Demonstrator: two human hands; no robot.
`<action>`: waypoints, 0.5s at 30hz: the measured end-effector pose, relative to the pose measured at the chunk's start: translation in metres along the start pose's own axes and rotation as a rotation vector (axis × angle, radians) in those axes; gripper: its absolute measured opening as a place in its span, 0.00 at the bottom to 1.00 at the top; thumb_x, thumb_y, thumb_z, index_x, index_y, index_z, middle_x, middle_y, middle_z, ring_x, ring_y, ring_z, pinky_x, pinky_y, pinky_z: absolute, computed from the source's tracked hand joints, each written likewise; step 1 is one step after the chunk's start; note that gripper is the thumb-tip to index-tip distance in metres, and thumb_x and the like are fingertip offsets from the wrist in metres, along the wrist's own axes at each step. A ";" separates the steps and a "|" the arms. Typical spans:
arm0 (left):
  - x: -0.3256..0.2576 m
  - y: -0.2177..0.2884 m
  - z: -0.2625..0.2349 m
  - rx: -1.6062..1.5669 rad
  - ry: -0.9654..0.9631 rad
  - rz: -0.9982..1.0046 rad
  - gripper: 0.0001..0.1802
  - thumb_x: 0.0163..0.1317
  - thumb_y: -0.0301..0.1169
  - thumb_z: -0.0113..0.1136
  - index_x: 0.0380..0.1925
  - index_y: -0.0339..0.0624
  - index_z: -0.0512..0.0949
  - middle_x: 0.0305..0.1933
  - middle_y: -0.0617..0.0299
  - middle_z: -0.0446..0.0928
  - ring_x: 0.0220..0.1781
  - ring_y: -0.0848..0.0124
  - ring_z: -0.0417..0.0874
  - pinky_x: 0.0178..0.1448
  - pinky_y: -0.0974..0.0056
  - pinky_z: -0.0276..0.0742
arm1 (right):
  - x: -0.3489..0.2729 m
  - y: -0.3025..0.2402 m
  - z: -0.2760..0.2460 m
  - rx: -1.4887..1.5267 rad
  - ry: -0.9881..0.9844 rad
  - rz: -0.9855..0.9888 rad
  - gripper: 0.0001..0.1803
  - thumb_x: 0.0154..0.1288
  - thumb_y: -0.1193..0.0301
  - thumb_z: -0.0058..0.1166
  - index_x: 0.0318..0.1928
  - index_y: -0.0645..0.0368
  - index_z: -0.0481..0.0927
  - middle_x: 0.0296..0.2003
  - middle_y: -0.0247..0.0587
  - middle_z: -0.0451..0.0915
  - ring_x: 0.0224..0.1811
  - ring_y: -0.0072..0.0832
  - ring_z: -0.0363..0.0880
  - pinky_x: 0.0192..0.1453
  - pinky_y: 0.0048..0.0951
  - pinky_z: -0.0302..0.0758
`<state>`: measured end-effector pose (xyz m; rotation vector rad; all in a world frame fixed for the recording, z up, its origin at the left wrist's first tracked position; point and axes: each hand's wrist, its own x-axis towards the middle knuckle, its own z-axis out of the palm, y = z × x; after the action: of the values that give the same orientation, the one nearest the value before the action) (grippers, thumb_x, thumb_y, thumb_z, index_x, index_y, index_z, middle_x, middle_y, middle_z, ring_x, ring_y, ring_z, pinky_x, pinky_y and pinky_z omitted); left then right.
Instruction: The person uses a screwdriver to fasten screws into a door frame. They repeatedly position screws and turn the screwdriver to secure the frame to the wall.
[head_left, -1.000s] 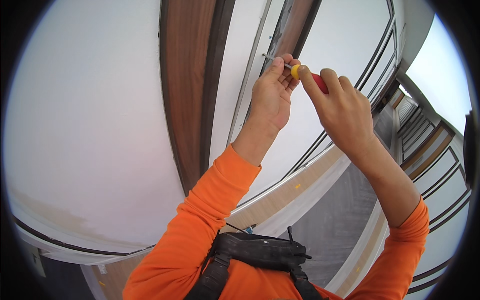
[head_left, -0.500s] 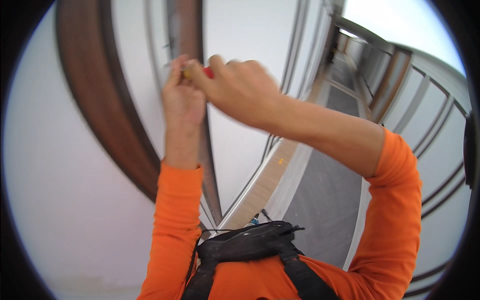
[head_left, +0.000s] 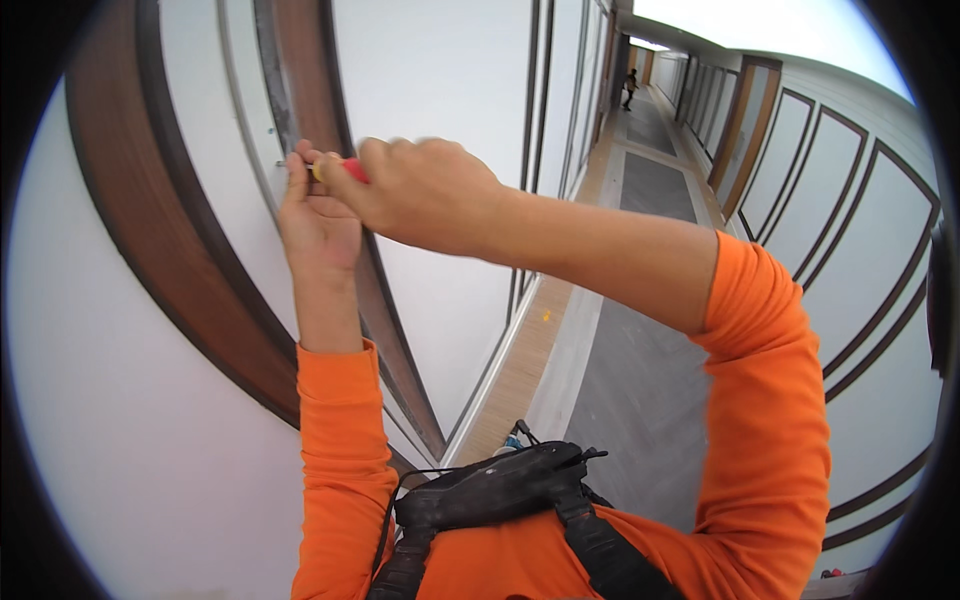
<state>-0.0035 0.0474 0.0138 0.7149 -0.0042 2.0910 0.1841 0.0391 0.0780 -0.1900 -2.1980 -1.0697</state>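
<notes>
My right hand is wrapped round the handle of a red and yellow screwdriver, held roughly level. At the tool's front end, the fingers of my left hand are pinched round its thin shaft, palm turned up. The tip points left, at the edge of a brown wooden door or frame. A grey metal strip runs along that edge just above my fingers. Whether a screw sits at the tip, I cannot make out.
Brown trim curves down the white wall on the left. A grey-floored corridor stretches away on the right, with another person far down it. A black chest pouch hangs before me, a teal tool partly showing beyond it.
Both hands have shifted left and slightly down in the picture with the screwdriver between them. My view has turned a little, bringing the far person and more corridor into sight.
</notes>
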 end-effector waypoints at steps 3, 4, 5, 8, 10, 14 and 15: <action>-0.001 -0.002 -0.009 -0.048 -0.078 -0.045 0.15 0.81 0.40 0.54 0.58 0.44 0.78 0.47 0.65 0.83 0.53 0.69 0.82 0.64 0.61 0.79 | 0.017 0.000 -0.006 0.414 -0.173 0.369 0.19 0.73 0.67 0.61 0.59 0.63 0.78 0.28 0.37 0.79 0.18 0.21 0.73 0.17 0.25 0.69; 0.001 -0.002 -0.008 -0.025 -0.153 -0.035 0.16 0.81 0.41 0.55 0.59 0.44 0.78 0.47 0.65 0.83 0.53 0.69 0.82 0.65 0.61 0.78 | 0.024 0.003 -0.008 0.565 -0.212 0.485 0.19 0.73 0.67 0.61 0.59 0.63 0.79 0.28 0.37 0.79 0.18 0.20 0.72 0.17 0.24 0.68; 0.001 -0.005 -0.003 -0.025 -0.110 -0.003 0.15 0.81 0.40 0.55 0.58 0.44 0.77 0.48 0.65 0.83 0.54 0.68 0.83 0.64 0.59 0.79 | 0.029 0.008 -0.012 0.724 -0.259 0.588 0.20 0.72 0.66 0.62 0.59 0.64 0.79 0.28 0.37 0.79 0.17 0.20 0.70 0.17 0.24 0.67; 0.001 -0.020 0.020 -0.048 0.041 0.063 0.18 0.81 0.42 0.56 0.57 0.40 0.79 0.48 0.62 0.82 0.54 0.70 0.81 0.66 0.61 0.75 | 0.034 0.022 -0.017 1.193 -0.422 0.832 0.20 0.72 0.64 0.63 0.58 0.64 0.80 0.28 0.36 0.79 0.16 0.17 0.65 0.17 0.24 0.64; -0.003 -0.033 0.037 -0.034 0.133 0.079 0.18 0.81 0.42 0.55 0.55 0.38 0.79 0.48 0.62 0.82 0.54 0.70 0.81 0.67 0.62 0.74 | 0.024 0.024 -0.017 0.268 -0.090 0.177 0.17 0.66 0.66 0.65 0.50 0.62 0.80 0.29 0.41 0.80 0.21 0.31 0.78 0.24 0.33 0.78; -0.021 -0.034 0.047 -0.042 0.177 0.088 0.17 0.81 0.41 0.55 0.56 0.39 0.79 0.47 0.63 0.80 0.55 0.70 0.79 0.69 0.62 0.71 | 0.001 0.016 -0.009 0.060 -0.127 0.112 0.24 0.67 0.65 0.67 0.60 0.55 0.77 0.33 0.40 0.82 0.23 0.33 0.81 0.27 0.29 0.79; -0.024 -0.031 0.047 -0.013 0.128 0.075 0.17 0.81 0.41 0.55 0.57 0.39 0.78 0.47 0.63 0.80 0.55 0.70 0.79 0.69 0.62 0.71 | -0.001 0.014 -0.006 0.003 -0.152 0.117 0.26 0.67 0.64 0.67 0.62 0.53 0.77 0.34 0.40 0.83 0.23 0.33 0.82 0.28 0.29 0.79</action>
<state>0.0532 0.0351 0.0337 0.5801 0.0269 2.2029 0.1935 0.0436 0.0892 -0.4057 -2.2913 -1.0157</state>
